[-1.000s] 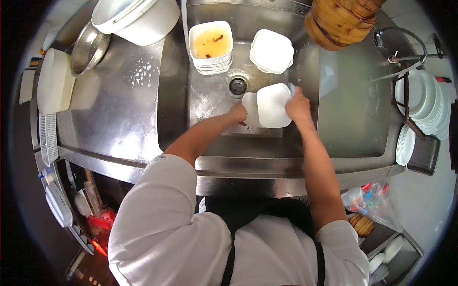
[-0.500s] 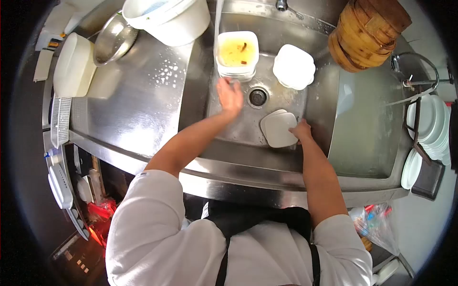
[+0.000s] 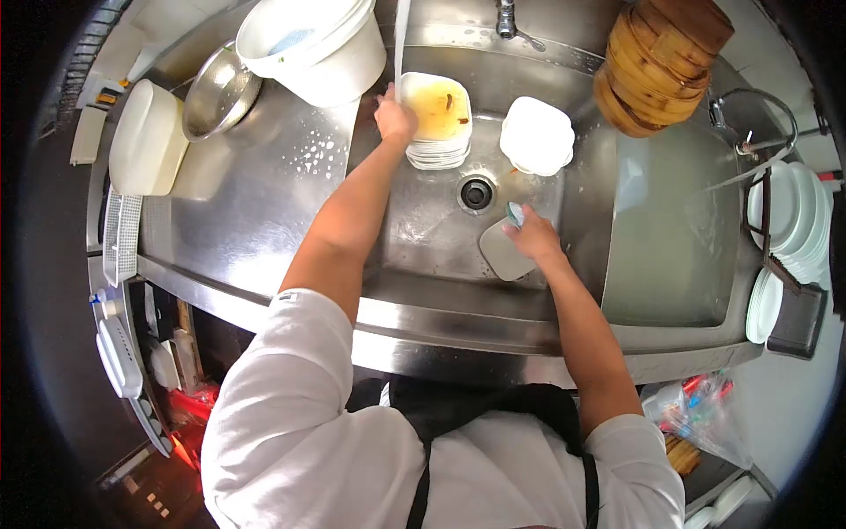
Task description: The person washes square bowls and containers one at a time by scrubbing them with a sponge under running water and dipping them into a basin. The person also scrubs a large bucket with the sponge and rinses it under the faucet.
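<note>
My left hand [image 3: 396, 120] is at the left edge of a stack of white square dishes [image 3: 438, 159] in the sink, fingers closed at the rim of the top dish [image 3: 411, 132]. That dish holds yellow-orange liquid with dark bits, pooled toward its right side. A stream of water falls beside my fingers and partly covers them. My right hand [image 3: 535, 236] is closed around a small green and white scrubbing sponge [image 3: 515, 214]. Just under it, a white square dish [image 3: 506, 254] lies on the sink floor.
Another pile of white dishes [image 3: 537, 137] stands right of the drain [image 3: 477, 193]. Bamboo steamers [image 3: 661, 66] are at the back right, beside a water-filled basin [image 3: 674, 238]. A white bucket [image 3: 317, 62] and a metal colander [image 3: 220, 93] sit on the left counter.
My left hand has moved up and left to the stack's rim, and the liquid has shifted right. My right hand has moved up-left from the dish edge; the sponge now shows in it.
</note>
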Motion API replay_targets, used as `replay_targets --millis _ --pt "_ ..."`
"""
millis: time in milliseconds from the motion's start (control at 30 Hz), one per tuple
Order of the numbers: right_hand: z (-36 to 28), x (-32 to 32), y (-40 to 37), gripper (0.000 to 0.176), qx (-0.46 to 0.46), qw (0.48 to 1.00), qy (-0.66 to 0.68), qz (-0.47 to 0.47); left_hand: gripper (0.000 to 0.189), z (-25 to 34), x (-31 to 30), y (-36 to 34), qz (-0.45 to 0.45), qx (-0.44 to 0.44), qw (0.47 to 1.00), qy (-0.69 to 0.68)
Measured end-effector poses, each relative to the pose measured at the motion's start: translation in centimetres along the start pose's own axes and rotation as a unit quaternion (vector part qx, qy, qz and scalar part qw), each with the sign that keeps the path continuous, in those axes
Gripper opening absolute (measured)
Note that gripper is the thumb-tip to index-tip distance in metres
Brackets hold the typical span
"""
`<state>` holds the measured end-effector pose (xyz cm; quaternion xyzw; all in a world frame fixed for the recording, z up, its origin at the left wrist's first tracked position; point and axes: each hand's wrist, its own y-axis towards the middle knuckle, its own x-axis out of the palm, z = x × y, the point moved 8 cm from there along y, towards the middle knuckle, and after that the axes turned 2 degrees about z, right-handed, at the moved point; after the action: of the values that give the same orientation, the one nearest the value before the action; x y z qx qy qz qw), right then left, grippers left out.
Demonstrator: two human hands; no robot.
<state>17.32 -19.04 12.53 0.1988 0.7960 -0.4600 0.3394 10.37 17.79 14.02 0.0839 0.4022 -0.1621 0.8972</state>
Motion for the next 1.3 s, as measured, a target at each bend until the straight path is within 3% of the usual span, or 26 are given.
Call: replay_targets --millis 67,100,200,233,333,400,467,500,533,567,600,667,700,767,833,900,933,967,1000,1033,1100,1133,1167,1233,1300 --pt "-0.8 -1.5 -1.3 0.056 0.005 0.998 0.039 0.049 0.055 1.4 -0.9 -0.2 0.064 0.069 0.995 0.036" --pt "-1.1 -2.0 -1.5 0.053 -0.004 0.995 0.053 0.082 0.057 4.5 -3.2 -2.4 -0.020 0.006 0.999 0.025" --pt "-2.6 -4.4 -0.3 0.044 -0.043 0.975 0.117 0.183 0.049 9.4 -7.2 -5.4 0.067 0.199 0.975 0.069" --pt "-3.6 -5.1 0.5 0.042 -0.061 0.964 0.154 0.209 0.057 9.7 -8.2 -6.2 0.108 0.219 0.968 0.049" --pt "-9.4 -8.0 2.1 0.037 -0.152 0.901 0.301 0.271 0.055 10.4 -10.1 -10.3 0.115 0.218 0.969 0.021" --pt "-14.5 -8.2 3.1 0.036 -0.276 0.829 0.370 0.316 0.048 10.6 -10.2 -13.0 0.026 0.101 0.991 -0.085" --pt "-18.8 -4.9 2.2 0.035 -0.343 0.858 0.124 0.362 0.041 9.8 -9.5 -14.1 0.036 0.014 0.996 -0.077" --pt "-19.6 -0.8 4.2 0.036 -0.387 0.823 0.371 0.186 0.040 9.2 -9.9 -13.7 0.034 -0.001 0.993 -0.116" --pt "-19.0 -0.1 2.7 0.037 -0.436 0.830 0.324 0.130 0.040 7.8 -10.5 -13.0 0.031 -0.018 0.987 -0.155" --pt "-18.2 0.6 1.0 0.037 -0.483 0.827 0.278 0.072 0.038 3.7 -8.7 -11.0 0.022 0.005 0.956 -0.293" --pt "-16.8 -3.0 -2.9 0.036 -0.449 0.883 -0.057 0.124 0.038 3.3 -8.1 -11.8 0.012 0.003 0.969 -0.247" --pt "-16.4 -2.5 -0.1 0.035 -0.399 0.881 -0.023 0.252 0.038 3.3 -6.5 -14.8 -0.016 0.004 0.989 -0.145" --pt "-16.4 -3.9 0.0 0.035 -0.370 0.873 -0.010 0.319 0.037 3.9 -5.4 -15.5 -0.001 -0.030 0.975 -0.220" --pt "-16.6 -1.2 -0.2 0.033 -0.416 0.897 0.031 0.146 0.034 4.1 -5.3 -14.8 -0.012 -0.064 0.931 -0.358" --pt "-14.9 -1.2 -3.7 0.029 -0.461 0.876 0.059 0.130 0.030 3.4 -6.9 -14.0 -0.028 -0.065 0.889 -0.452" --pt "-12.2 -6.1 -4.0 0.026 -0.471 0.847 0.024 0.246 0.030 2.2 -6.9 -14.9 -0.128 -0.102 0.878 -0.451" --pt "-12.2 -8.1 -3.1 0.026 -0.473 0.838 0.096 0.252 0.030 2.0 -6.5 -15.6 -0.185 -0.125 0.859 -0.461" --pt "-12.1 -10.0 -2.2 0.026 -0.477 0.823 0.168 0.258 0.030 2.3 -6.0 -16.0 -0.209 -0.121 0.875 -0.419" --pt "-12.1 -11.1 -1.0 0.028 -0.465 0.799 0.325 0.199 0.031 2.8 -5.1 -16.9 -0.232 -0.121 0.888 -0.377" --pt "-13.0 -9.8 0.1 0.037 -0.323 0.687 0.644 -0.097 0.031 3.1 -4.0 -18.0 -0.256 -0.122 0.899 -0.333" --pt "-11.8 -7.9 1.2 0.043 -0.357 0.738 0.567 0.079 0.030 5.2 -2.5 -18.7 -0.201 -0.033 0.911 -0.358" --pt "-11.3 -5.6 0.9 0.047 -0.286 0.673 0.682 0.007 0.030 6.0 -2.2 -18.8 -0.173 0.011 0.913 -0.368" --pt "-10.8 -3.2 0.4 0.052 -0.201 0.580 0.788 -0.045 0.031 5.5 -2.3 -18.6 -0.140 -0.019 0.937 -0.319" --pt "-8.5 -1.4 -0.8 0.057 -0.157 0.544 0.821 -0.079 0.031 4.5 -3.2 -17.7 -0.067 -0.080 0.970 -0.219" --pt "-4.9 -1.2 -0.4 0.066 -0.127 0.697 0.705 0.009 0.038 3.7 -2.2 -18.3 -0.108 -0.047 0.990 -0.083"
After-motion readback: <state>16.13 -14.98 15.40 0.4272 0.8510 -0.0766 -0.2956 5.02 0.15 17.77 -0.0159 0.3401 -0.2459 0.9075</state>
